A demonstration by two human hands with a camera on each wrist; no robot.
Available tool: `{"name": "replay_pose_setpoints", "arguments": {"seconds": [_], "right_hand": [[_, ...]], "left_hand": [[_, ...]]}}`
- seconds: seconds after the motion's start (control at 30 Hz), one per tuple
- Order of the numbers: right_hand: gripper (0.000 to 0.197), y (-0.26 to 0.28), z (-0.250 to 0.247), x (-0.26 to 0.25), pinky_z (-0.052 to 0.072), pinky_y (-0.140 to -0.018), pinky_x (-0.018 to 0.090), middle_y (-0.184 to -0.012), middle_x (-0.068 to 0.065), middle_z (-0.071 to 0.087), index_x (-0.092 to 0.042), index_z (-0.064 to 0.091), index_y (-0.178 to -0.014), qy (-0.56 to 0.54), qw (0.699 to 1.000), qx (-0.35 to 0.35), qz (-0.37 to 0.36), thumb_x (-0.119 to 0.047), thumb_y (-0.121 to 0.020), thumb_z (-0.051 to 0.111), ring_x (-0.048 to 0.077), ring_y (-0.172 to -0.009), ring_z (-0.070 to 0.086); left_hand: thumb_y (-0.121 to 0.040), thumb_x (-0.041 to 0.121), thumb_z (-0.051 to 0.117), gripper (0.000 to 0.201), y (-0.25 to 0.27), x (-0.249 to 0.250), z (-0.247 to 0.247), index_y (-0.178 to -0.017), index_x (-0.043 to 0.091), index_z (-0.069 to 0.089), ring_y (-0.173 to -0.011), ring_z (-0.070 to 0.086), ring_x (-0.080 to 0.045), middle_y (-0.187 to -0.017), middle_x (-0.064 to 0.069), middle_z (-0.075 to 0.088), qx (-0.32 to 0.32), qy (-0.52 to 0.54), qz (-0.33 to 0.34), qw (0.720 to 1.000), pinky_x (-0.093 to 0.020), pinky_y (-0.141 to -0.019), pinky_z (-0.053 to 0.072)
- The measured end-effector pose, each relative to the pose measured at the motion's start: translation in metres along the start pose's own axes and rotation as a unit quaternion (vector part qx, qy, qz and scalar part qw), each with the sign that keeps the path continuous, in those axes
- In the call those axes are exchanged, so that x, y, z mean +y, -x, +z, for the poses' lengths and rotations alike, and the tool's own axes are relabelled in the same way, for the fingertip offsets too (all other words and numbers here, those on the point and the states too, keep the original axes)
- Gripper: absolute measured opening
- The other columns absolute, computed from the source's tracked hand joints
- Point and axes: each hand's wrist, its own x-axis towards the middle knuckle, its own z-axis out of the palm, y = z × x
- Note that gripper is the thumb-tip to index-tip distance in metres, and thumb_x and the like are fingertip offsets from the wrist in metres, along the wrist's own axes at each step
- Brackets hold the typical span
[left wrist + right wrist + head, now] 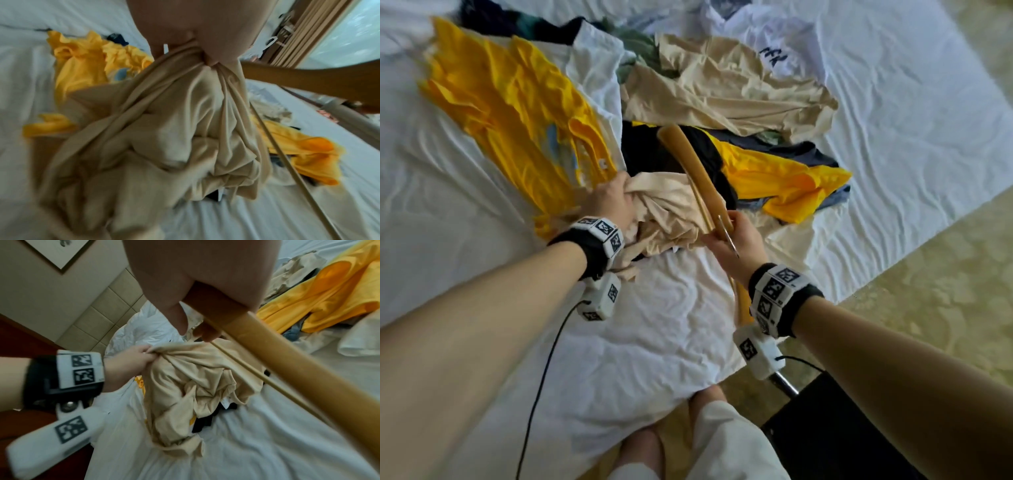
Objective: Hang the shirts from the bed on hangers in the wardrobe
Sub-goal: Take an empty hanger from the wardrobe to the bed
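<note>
Left hand (pixel 608 198) bunches beige shirt (pixel 667 214) at frame centre; right hand (pixel 738 241) grips wooden hanger (pixel 690 171). Best find the collar first, then feed hanger in.

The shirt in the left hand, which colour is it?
Plain beige shirt, gripped by the left hand; the right wrist view shows it best.

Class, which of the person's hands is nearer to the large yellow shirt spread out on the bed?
Left. The left hand grips beige cloth beside the yellow shirt; the right hand holds the hanger farther off.
</note>
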Motion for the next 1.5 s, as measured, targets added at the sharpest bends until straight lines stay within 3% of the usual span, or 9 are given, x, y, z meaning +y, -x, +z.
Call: {"name": "replay_pose_setpoints", "arguments": {"seconds": [0.37, 0.53, 0.63, 0.77, 0.9, 1.13, 1.3, 1.43, 1.5], "right_hand": [[0.057, 0.043, -0.045, -0.14, 0.03, -0.062, 0.018, -0.099, -0.001, 0.056, -0.006, 0.048, -0.128, -0.024, 0.993, 0.038, -0.11, -0.035, -0.087, 0.075, 0.015, -0.084, 0.051], [0.054, 0.063, -0.065, -0.209, 0.042, -0.078, 0.027, -0.107, -0.002, 0.062, -0.012, 0.052, -0.125, -0.063, 0.987, 0.078, -0.124, -0.031, -0.081, 0.079, 0.015, -0.092, 0.056], [0.031, 0.072, -0.075, -0.25, 0.049, -0.074, 0.03, -0.093, 0.002, 0.067, -0.014, 0.06, -0.109, -0.094, 0.983, 0.083, -0.134, -0.018, -0.079, 0.066, 0.021, -0.087, 0.065], [0.032, 0.09, -0.093, -0.294, 0.047, -0.065, 0.03, -0.091, 0.005, 0.063, -0.015, 0.055, -0.115, -0.069, 0.98, 0.071, -0.173, -0.014, -0.084, 0.062, 0.023, -0.08, 0.061], [0.044, 0.105, -0.113, -0.32, 0.055, -0.074, 0.035, -0.104, 0.009, 0.068, -0.017, 0.058, -0.121, -0.007, 0.97, 0.104, -0.219, -0.01, -0.078, 0.061, 0.028, -0.092, 0.066], [0.051, 0.123, -0.145, -0.361, 0.057, -0.083, 0.041, -0.103, 0.007, 0.067, -0.019, 0.061, -0.118, 0.015, 0.957, 0.141, -0.253, -0.015, -0.071, 0.078, 0.025, -0.095, 0.064], [0.04, 0.133, -0.155, -0.371, 0.045, -0.062, 0.027, -0.098, 0.008, 0.065, -0.015, 0.063, -0.105, -0.031, 0.959, 0.13, -0.251, -0.008, -0.068, 0.076, 0.021, -0.085, 0.063], [0.039, 0.143, -0.147, -0.376, 0.045, -0.064, 0.029, -0.099, 0.008, 0.065, -0.014, 0.063, -0.107, -0.038, 0.959, 0.123, -0.254, -0.007, -0.07, 0.073, 0.022, -0.087, 0.061], [0.039, 0.15, -0.14, -0.383, 0.051, -0.067, 0.034, -0.1, 0.008, 0.064, -0.013, 0.061, -0.112, -0.05, 0.957, 0.115, -0.261, -0.005, -0.074, 0.068, 0.023, -0.087, 0.061]], "left_hand": [[-0.097, 0.014, 0.055, 0.03, 0.083, 0.11, -0.216, -0.126, 0.009, 0.06, -0.107, 0.05, -0.006, -0.112, 0.008, 0.056, 0.049, 0.233, 0.119, 0.964, -0.013, -0.088, 0.034], [-0.095, 0.008, 0.053, 0.014, 0.13, 0.15, -0.325, -0.094, 0.018, 0.062, -0.078, 0.055, 0.007, -0.088, 0.006, 0.061, 0.069, 0.33, 0.185, 0.923, -0.007, -0.079, 0.039], [-0.097, 0.009, 0.05, 0.022, 0.148, 0.151, -0.367, -0.093, 0.026, 0.064, -0.086, 0.058, 0.007, -0.093, 0.01, 0.065, 0.055, 0.341, 0.203, 0.916, -0.013, -0.089, 0.041], [-0.097, 0.018, 0.051, 0.02, 0.151, 0.124, -0.392, -0.11, 0.011, 0.065, -0.104, 0.058, -0.018, -0.112, -0.005, 0.066, 0.159, 0.149, 0.174, 0.96, -0.025, -0.089, 0.039], [-0.096, 0.012, 0.048, 0.022, 0.15, 0.083, -0.408, -0.101, -0.002, 0.065, -0.106, 0.059, -0.035, -0.111, -0.022, 0.066, 0.246, 0.077, 0.108, 0.96, -0.033, -0.087, 0.042], [-0.097, 0.013, 0.046, 0.029, 0.149, 0.026, -0.434, -0.109, 0.003, 0.071, -0.098, 0.061, -0.041, -0.108, -0.026, 0.068, 0.308, 0.102, 0.023, 0.945, -0.04, -0.083, 0.048], [-0.095, 0.009, 0.042, 0.029, 0.145, 0.023, -0.45, -0.107, 0.01, 0.069, -0.092, 0.053, -0.025, -0.101, -0.008, 0.062, 0.297, 0.169, -0.032, 0.939, -0.029, -0.078, 0.04], [-0.087, 0.008, 0.057, 0.02, 0.148, 0.034, -0.441, -0.106, 0.012, 0.063, -0.092, 0.058, -0.025, -0.101, -0.007, 0.061, 0.286, 0.101, 0.044, 0.952, -0.027, -0.077, 0.043], [-0.085, 0.021, 0.069, 0.01, 0.156, 0.051, -0.425, -0.094, 0.017, 0.066, -0.083, 0.063, -0.019, -0.093, -0.005, 0.067, 0.202, 0.099, 0.1, 0.969, -0.024, -0.068, 0.046]]}}
